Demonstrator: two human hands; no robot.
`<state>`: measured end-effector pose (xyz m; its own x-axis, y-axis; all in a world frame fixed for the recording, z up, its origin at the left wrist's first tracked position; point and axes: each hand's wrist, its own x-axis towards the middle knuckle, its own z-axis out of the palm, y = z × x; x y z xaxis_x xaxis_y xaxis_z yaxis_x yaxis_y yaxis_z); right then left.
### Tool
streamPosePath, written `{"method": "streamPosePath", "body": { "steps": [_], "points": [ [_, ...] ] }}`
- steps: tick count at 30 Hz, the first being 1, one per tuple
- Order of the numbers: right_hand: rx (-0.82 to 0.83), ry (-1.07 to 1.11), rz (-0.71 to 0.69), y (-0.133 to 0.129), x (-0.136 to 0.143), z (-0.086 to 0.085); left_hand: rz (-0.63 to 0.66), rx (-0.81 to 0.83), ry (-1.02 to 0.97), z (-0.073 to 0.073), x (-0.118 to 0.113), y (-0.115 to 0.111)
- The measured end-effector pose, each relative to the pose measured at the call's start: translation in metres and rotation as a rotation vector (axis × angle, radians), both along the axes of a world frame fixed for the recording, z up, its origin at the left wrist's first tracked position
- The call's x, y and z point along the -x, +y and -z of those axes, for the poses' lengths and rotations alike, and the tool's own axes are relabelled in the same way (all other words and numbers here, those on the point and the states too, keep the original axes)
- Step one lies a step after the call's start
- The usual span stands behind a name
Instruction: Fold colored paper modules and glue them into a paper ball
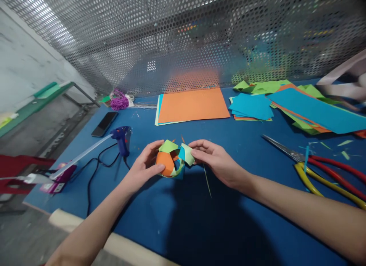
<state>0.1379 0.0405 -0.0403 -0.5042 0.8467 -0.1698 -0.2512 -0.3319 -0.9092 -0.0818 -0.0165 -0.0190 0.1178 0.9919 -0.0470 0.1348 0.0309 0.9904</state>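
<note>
A small paper flower (166,164) with orange, green and blue petals is held above the blue table, in the middle of the view. My left hand (144,163) is closed around its left side, thumb on the orange petal. On the right, the fingertips of my right hand (213,157) pinch a pale green and blue petal (187,154) at the flower's edge. Below my right fingers hangs a thin green strand (207,182); where its upper end goes is hidden.
A glue gun (122,140) with its cord and a phone (105,124) lie left. Orange sheets (193,106) and blue paper pieces (251,106) are at the back, before a perforated metal panel (160,41). Large scissors (303,159) with red and yellow handles lie right.
</note>
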Motion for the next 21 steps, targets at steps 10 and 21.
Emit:
{"method": "streamPosePath", "body": {
  "steps": [10, 21],
  "points": [
    [-0.033, 0.022, -0.04, -0.003, -0.003, 0.008, 0.14, 0.022, 0.152, -0.01, 0.001, -0.001],
    [-0.17, -0.118, 0.029, -0.013, -0.003, 0.005, 0.148, -0.007, 0.148, -0.008, 0.004, 0.001]
  ]
}}
